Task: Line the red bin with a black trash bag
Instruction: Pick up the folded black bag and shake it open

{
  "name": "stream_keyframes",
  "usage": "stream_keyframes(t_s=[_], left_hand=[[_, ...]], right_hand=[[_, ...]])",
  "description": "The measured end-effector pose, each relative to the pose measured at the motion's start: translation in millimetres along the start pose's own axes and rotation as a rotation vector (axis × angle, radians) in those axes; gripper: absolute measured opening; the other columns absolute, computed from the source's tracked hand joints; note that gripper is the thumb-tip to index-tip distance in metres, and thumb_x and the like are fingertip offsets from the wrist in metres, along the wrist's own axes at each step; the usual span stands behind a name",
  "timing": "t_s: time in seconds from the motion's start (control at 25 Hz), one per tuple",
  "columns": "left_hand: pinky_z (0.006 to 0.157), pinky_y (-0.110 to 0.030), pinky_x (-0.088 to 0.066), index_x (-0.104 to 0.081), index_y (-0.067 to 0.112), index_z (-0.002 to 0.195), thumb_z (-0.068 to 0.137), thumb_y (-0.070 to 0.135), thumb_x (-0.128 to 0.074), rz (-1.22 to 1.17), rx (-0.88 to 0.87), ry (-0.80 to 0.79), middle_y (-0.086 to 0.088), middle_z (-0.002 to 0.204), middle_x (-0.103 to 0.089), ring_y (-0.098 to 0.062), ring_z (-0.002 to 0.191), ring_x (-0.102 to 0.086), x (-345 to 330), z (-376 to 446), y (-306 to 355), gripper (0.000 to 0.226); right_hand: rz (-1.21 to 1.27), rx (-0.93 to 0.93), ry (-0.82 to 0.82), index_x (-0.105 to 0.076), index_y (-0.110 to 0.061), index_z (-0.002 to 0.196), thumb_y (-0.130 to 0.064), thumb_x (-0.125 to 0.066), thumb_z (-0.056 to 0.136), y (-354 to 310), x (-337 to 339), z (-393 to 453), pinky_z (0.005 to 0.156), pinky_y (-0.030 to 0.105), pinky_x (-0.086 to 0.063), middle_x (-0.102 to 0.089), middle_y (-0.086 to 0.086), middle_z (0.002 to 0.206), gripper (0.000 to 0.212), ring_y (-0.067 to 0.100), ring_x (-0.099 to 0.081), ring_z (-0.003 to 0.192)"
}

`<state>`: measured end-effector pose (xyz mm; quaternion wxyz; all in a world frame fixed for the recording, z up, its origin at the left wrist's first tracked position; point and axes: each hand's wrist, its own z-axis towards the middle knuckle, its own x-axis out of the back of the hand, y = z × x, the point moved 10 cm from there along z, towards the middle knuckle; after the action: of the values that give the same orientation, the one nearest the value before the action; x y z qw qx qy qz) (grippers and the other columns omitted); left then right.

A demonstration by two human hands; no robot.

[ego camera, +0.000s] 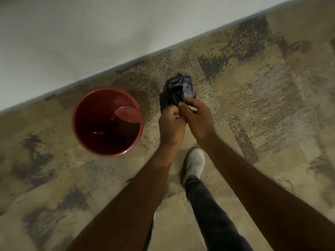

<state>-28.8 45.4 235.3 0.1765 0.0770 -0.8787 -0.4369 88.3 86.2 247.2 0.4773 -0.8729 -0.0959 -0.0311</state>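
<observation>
A round red bin (85,113) stands upright on the carpet at the left, open and with no liner inside. To its right, above the floor, I hold a crumpled black trash bag (178,88) still bunched up. My left hand (171,125) grips the bag's lower edge, and my right hand (196,117) pinches it right beside the left, fingers touching the plastic. Both hands are close together, about a hand's width right of the bin's rim.
A white wall (90,33) runs diagonally behind the bin. The floor is beige carpet with dark patches (272,105). My leg in dark trousers and a white shoe (194,163) stand below my hands.
</observation>
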Motion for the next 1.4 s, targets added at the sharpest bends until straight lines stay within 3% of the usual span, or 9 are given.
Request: stream_keyframes(t_s=[0.2,0.32,0.44,0.64,0.8,1.0,1.12,1.24,1.4], left_hand=[[0.093,-0.041,-0.062,-0.072,0.002,0.125,0.100,0.014,-0.064,-0.147,0.006,-0.079,-0.019,0.114,-0.078,-0.030,0.106,-0.076,68.4,-79.6,57.5,0.028],[0.082,-0.031,-0.064,-0.072,0.000,0.117,0.100,0.010,-0.063,-0.202,-0.005,0.024,-0.016,0.105,-0.077,-0.019,0.097,-0.077,126.8,-120.4,96.2,0.022],[0.065,-0.018,-0.057,-0.064,0.011,0.107,0.094,0.006,-0.068,-0.285,0.003,0.113,-0.002,0.091,-0.072,0.002,0.077,-0.072,180.7,-160.0,131.4,0.015],[0.071,-0.028,-0.065,-0.065,0.014,0.121,0.094,0.009,-0.069,-0.332,-0.008,0.114,-0.002,0.107,-0.074,-0.009,0.092,-0.075,247.9,-218.5,178.7,0.028],[0.053,-0.018,-0.056,-0.073,0.013,0.104,0.097,0.018,-0.067,-0.305,0.049,0.160,-0.006,0.099,-0.075,-0.009,0.076,-0.071,299.7,-261.6,182.6,0.011],[0.065,-0.036,-0.052,-0.057,0.020,0.069,0.093,0.023,-0.071,-0.226,0.022,0.184,-0.007,0.077,-0.069,-0.016,0.068,-0.066,360.9,-314.0,190.9,0.028],[0.069,-0.045,-0.058,-0.058,0.020,0.072,0.097,0.032,-0.065,-0.130,-0.050,0.166,-0.017,0.082,-0.076,-0.029,0.070,-0.073,380.2,-339.0,199.0,0.028],[0.066,-0.039,-0.054,-0.057,0.027,0.066,0.102,0.032,-0.057,-0.001,-0.175,0.205,0.001,0.065,-0.071,-0.015,0.061,-0.067,403.5,-359.0,224.2,0.036],[0.058,-0.029,-0.041,-0.064,0.021,0.072,0.104,0.030,-0.051,0.134,-0.318,0.248,0.009,0.064,-0.064,-0.007,0.061,-0.057,433.3,-371.2,266.7,0.036]], right_hand=[[0.107,0.011,0.056,-0.076,-0.004,0.104,-0.017,-0.052,0.109,-72.6,-6.7,-96.6,0.078,0.050,-0.064,-0.076,0.020,0.094,0.028,0.033,-0.075,0.087],[0.188,-0.008,0.090,-0.075,-0.010,0.095,-0.016,-0.051,0.109,-116.4,-14.5,-151.3,0.064,0.034,-0.064,-0.076,0.005,0.084,0.029,0.019,-0.077,0.078],[0.266,-0.087,0.143,-0.073,-0.010,0.095,-0.019,-0.050,0.110,-148.6,-20.1,-202.3,0.071,0.034,-0.064,-0.077,0.008,0.093,0.029,0.018,-0.078,0.089],[0.476,-0.206,0.115,-0.073,-0.017,0.093,-0.021,-0.054,0.107,-198.9,-38.4,-280.6,0.075,0.036,-0.065,-0.080,0.000,0.092,0.023,0.019,-0.078,0.092],[0.645,-0.301,0.068,-0.071,-0.011,0.103,-0.012,-0.056,0.104,-227.8,-56.2,-333.9,0.078,0.040,-0.065,-0.078,0.006,0.092,0.015,0.021,-0.077,0.088],[0.759,-0.375,0.027,-0.062,-0.003,0.109,-0.011,-0.047,0.108,-262.5,-82.0,-395.8,0.076,0.039,-0.060,-0.070,0.014,0.091,0.017,0.025,-0.066,0.089],[0.724,-0.398,-0.068,-0.065,-0.001,0.106,-0.015,-0.040,0.110,-282.3,-101.5,-429.6,0.068,0.043,-0.061,-0.080,0.018,0.084,0.029,0.031,-0.076,0.085],[0.655,-0.304,-0.112,-0.073,-0.006,0.098,-0.011,-0.043,0.109,-303.5,-100.4,-457.5,0.059,0.037,-0.064,-0.081,0.016,0.086,0.032,0.028,-0.080,0.073],[0.164,-0.039,-0.126,-0.071,-0.019,0.091,-0.027,-0.058,0.104,-338.9,-80.3,-481.9,0.053,0.026,-0.059,-0.078,-0.005,0.071,0.020,0.016,-0.077,0.066]])
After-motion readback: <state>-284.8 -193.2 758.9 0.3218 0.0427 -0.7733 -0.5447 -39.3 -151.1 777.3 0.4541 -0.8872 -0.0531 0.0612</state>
